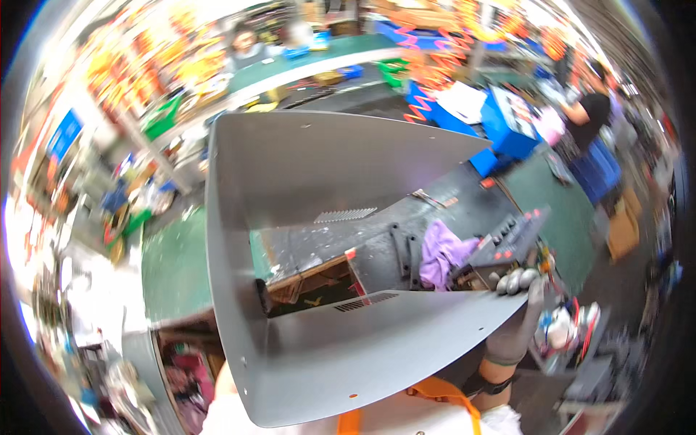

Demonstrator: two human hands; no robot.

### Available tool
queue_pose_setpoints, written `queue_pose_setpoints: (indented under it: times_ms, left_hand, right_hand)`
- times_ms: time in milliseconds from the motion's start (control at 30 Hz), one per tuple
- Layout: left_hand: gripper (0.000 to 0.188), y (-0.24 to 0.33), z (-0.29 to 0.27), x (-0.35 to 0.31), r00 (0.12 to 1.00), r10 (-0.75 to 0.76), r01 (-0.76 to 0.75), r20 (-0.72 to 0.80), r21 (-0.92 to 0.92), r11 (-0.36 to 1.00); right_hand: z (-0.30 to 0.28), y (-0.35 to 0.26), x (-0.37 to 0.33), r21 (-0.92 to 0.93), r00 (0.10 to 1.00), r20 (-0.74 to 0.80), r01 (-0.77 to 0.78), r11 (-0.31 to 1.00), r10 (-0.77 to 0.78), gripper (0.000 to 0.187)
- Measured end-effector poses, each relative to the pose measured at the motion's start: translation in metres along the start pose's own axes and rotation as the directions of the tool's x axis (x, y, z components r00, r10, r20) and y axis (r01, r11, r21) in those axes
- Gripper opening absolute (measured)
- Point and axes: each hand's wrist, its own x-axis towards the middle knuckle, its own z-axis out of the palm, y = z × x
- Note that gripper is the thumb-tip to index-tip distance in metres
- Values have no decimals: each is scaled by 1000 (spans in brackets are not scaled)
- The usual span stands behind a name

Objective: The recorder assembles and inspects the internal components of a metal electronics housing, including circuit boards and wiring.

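Observation:
A large grey sheet-metal cover (pixel 326 156), bent into a U with vent slots in its two long sides, is held up in front of me above the bench. My right hand (pixel 518 281), in a grey glove, has its fingers curled over the right end of the near side. My left forearm (pixel 225 380) shows beside the cover's lower left corner, but the cover hides the left hand. Beyond the near side lie a purple cloth (pixel 442 254), two black handle-like bars (pixel 404 254) and a grey control panel (pixel 513 235) with knobs and red parts.
The dark bench top (pixel 370 254) has an open compartment (pixel 319 290) below the cover. Blue bins (pixel 510 123) stand at its far right, near orange coiled hoses (pixel 428 65). Another person (pixel 591 109) is at the back right. Green work surfaces (pixel 174 264) lie on both sides.

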Motion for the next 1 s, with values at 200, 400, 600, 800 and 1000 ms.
queue_pose_setpoints:
  times_ms: [200,400,600,800,1000]
  left_hand:
    - [35,27,-60,-38,968,108,-151,-227,-182,972]
    - [38,36,-133,-18,909,100,-228,-405,-283,932]
    - [33,24,-212,49,847,167,-344,-505,-281,896]
    - [34,75,-259,59,778,199,-388,-595,-207,898]
    - [34,95,-312,67,635,295,-317,-713,108,942]
  right_hand:
    - [19,68,6,209,966,71,-257,944,248,21]
    - [63,139,7,167,905,122,-423,891,407,19]
    - [119,216,32,84,827,179,-552,829,533,22]
    - [191,290,34,50,668,170,-740,671,724,17]
    - [200,397,36,37,243,502,-965,260,830,10]
